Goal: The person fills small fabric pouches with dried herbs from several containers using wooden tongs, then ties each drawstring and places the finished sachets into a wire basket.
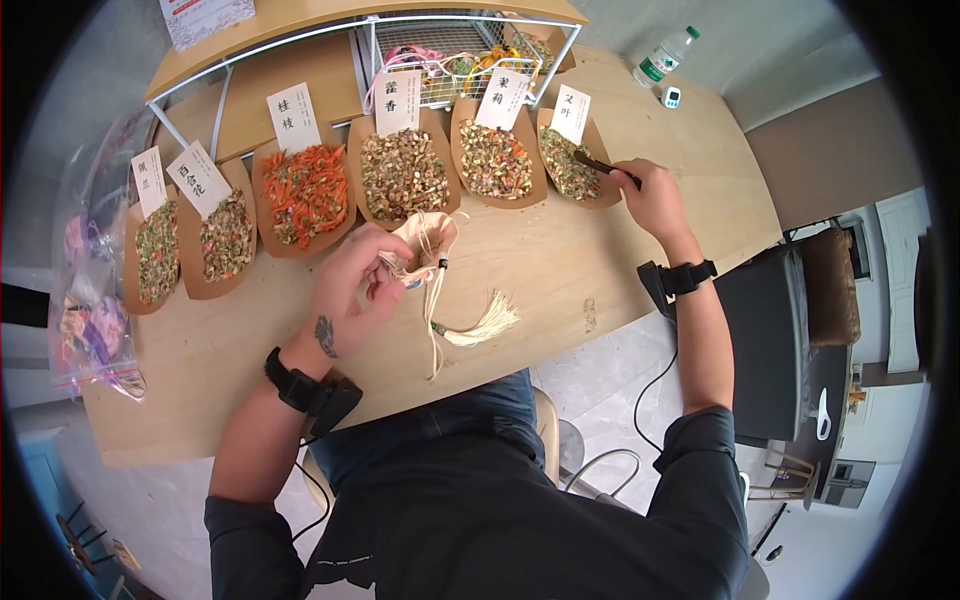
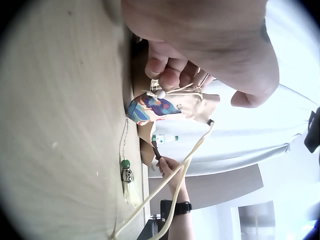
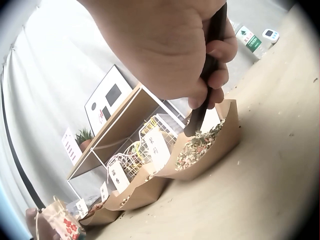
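Observation:
My right hand (image 1: 655, 200) grips the handle of a dark scoop (image 3: 198, 117), whose tip is in the dried herbs of the rightmost paper tray (image 1: 585, 195). My left hand (image 1: 355, 280) holds a small cream drawstring pouch (image 1: 438, 236) with its mouth open, above the table. In the left wrist view, the pouch (image 2: 187, 107) shows a blue and red pattern, and the fingers (image 2: 170, 77) are curled at its side. Its cords hang down, and a cream tassel (image 1: 485, 320) with a green bead lies on the table.
More paper trays of herbs (image 1: 305, 190) with label cards stand in a row to the left. Behind them is a shelf (image 1: 250, 45) with a wire basket (image 1: 440, 85). A water bottle (image 1: 665, 57) and small timer (image 1: 671, 97) are back right; a plastic bag (image 1: 95, 290) lies far left.

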Motion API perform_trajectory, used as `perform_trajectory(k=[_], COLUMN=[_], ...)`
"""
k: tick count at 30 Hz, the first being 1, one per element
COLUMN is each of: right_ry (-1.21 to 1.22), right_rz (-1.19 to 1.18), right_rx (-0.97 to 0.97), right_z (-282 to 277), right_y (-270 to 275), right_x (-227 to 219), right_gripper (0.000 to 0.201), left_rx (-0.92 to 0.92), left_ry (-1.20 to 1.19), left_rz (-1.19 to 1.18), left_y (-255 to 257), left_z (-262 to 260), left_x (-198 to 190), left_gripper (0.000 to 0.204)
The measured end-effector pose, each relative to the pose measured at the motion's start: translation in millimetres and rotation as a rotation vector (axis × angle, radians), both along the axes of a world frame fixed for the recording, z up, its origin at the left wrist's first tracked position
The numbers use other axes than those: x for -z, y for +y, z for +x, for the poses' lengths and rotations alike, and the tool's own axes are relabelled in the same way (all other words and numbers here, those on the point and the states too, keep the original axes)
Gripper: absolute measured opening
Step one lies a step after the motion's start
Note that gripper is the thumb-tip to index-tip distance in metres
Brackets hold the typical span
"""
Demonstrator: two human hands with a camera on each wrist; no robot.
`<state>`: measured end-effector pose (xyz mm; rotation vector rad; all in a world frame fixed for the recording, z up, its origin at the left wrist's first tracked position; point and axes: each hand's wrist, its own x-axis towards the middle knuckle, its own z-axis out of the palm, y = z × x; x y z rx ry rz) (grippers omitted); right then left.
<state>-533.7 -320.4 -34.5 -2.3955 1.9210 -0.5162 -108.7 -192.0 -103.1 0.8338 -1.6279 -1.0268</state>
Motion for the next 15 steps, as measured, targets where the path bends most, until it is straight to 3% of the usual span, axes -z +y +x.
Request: perform_trajectory(k=[9,15], right_ry=[-0.064,-0.185], right_rz=[-0.029,0.045], right_rx=[-0.085,-0.242], right_z=[25,78], right_y=[15,44], right_x=[-22,-54], right_gripper=[0.018,0.017], left_rx=[-0.092,-0.102], left_ry=[-0.191,-0.203], left_rz=[-0.081,-0.095], left_y=[6,6], left_z=[-7,-8], left_x=[-10,-14], left_gripper=[0.021,0.019])
